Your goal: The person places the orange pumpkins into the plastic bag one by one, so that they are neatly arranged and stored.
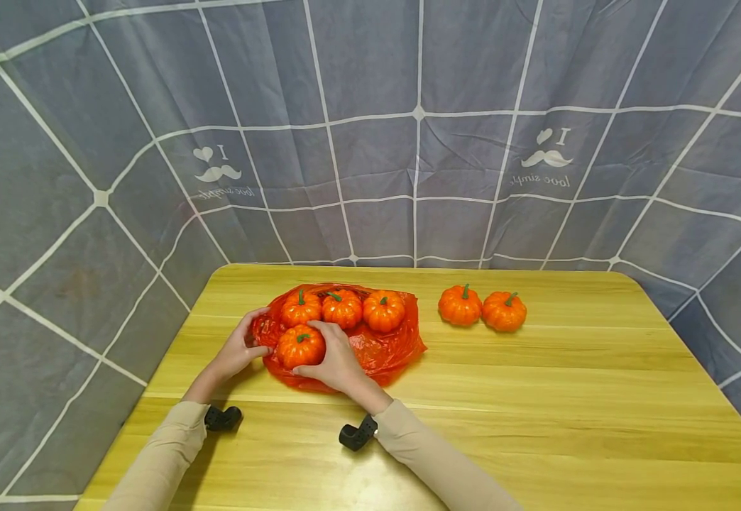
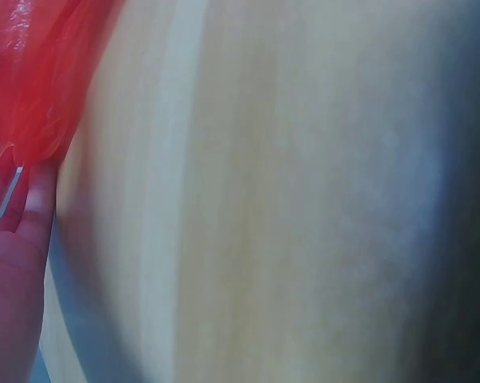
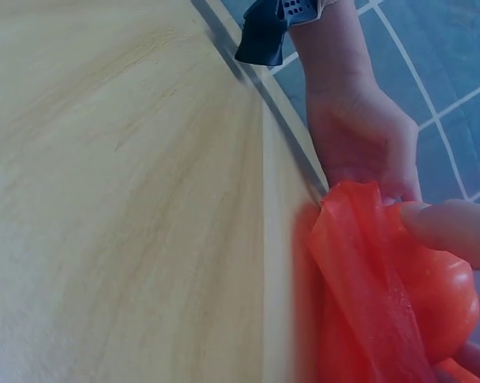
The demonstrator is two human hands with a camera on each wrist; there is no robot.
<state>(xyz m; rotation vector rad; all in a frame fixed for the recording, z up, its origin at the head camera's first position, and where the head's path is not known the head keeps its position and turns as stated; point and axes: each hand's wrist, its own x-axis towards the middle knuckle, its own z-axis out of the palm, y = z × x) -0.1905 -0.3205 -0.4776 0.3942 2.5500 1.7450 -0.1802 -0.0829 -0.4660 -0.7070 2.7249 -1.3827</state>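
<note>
A red plastic bag [image 1: 380,355] lies spread on the table's left half. Along its back part sit three small orange pumpkins with green stems: a left one [image 1: 301,308], a middle one [image 1: 343,309] and a right one [image 1: 384,311]. My right hand [image 1: 338,360] grips another small pumpkin [image 1: 300,346] at the bag's front left, thumb on the near side and fingers over the far side. At the bag's left edge, my left hand [image 1: 238,353] holds the plastic; its fingertips are partly hidden by red film in the left wrist view.
Two more pumpkins, one [image 1: 460,305] beside the other [image 1: 504,311], stand on the wooden table [image 1: 568,397] right of the bag. A grey checked cloth [image 1: 370,163] hangs behind the table and along its sides. Each wrist wears a black camera mount [image 1: 358,433].
</note>
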